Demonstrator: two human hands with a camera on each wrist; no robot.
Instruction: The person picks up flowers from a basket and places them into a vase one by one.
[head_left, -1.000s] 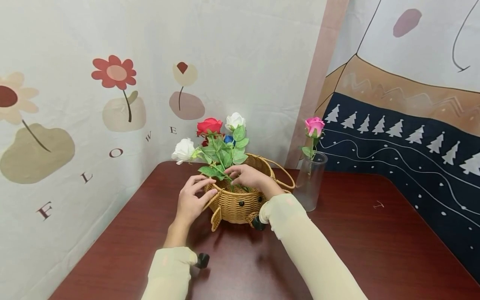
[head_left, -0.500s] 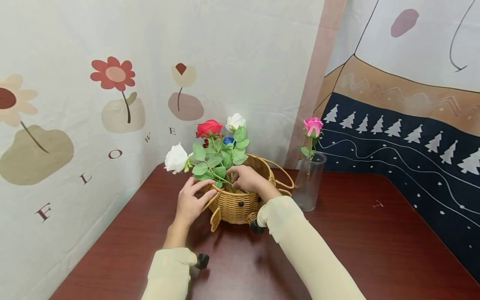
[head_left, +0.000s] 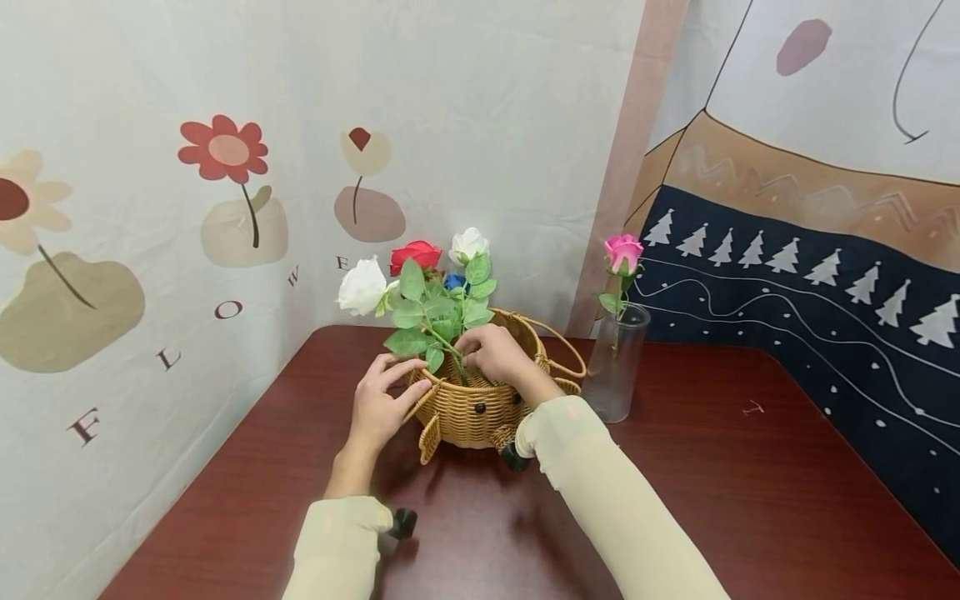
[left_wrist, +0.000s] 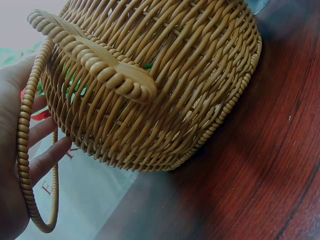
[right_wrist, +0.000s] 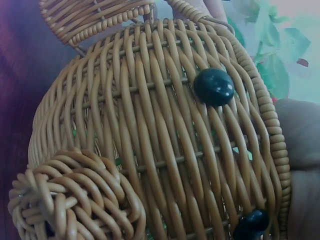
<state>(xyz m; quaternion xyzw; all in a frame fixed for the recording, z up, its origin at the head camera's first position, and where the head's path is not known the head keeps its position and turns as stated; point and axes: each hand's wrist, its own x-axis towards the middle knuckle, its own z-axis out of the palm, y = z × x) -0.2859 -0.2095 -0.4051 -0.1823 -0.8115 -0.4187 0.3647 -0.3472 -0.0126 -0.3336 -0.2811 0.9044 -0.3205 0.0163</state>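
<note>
A honey-coloured wicker basket point(head_left: 468, 421) with black bead eyes and a round snout stands on the table, holding several artificial roses. My left hand point(head_left: 378, 404) holds its left rim, thumb and fingers spread along the edge; in the left wrist view, fingers point(left_wrist: 47, 160) pass through the handle loop point(left_wrist: 25, 130) and touch the wall. Over the opening, my right hand point(head_left: 495, 354) pinches the green stem of a white rose point(head_left: 362, 286) leaning left; its fingertips are partly hidden. A red rose point(head_left: 416, 257), another white rose point(head_left: 470, 243) and a blue rose point(head_left: 454, 282) stand behind.
Right of the basket stands a clear vase point(head_left: 618, 367) with one pink rose point(head_left: 623, 252). The basket's large handle point(head_left: 558, 346) sticks out towards it. Behind the dark red wooden table point(head_left: 712, 492) hang printed cloths point(head_left: 517, 125).
The leaning white rose has dipped left, then risen back, its leaves turning as my right hand sinks slightly lower into the basket. My left hand stays on the rim.
</note>
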